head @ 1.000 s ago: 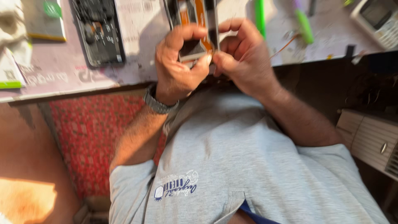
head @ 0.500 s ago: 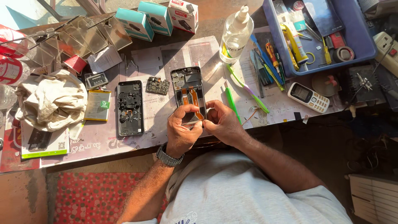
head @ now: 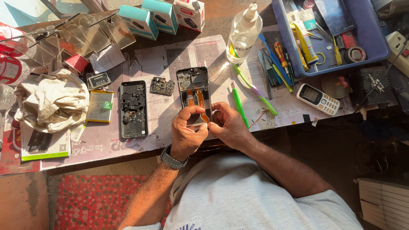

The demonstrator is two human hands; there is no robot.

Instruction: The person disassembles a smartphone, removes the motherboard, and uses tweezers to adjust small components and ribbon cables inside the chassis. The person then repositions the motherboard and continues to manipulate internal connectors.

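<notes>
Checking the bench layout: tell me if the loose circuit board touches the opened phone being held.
Apart. The head view shows bare mat between the circuit board and the opened phone.

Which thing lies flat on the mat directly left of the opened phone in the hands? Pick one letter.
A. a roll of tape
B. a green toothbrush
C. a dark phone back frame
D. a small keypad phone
C: the dark phone back frame lies on the mat just left of the opened phone, which the left hand and right hand hold at its near end.
</notes>
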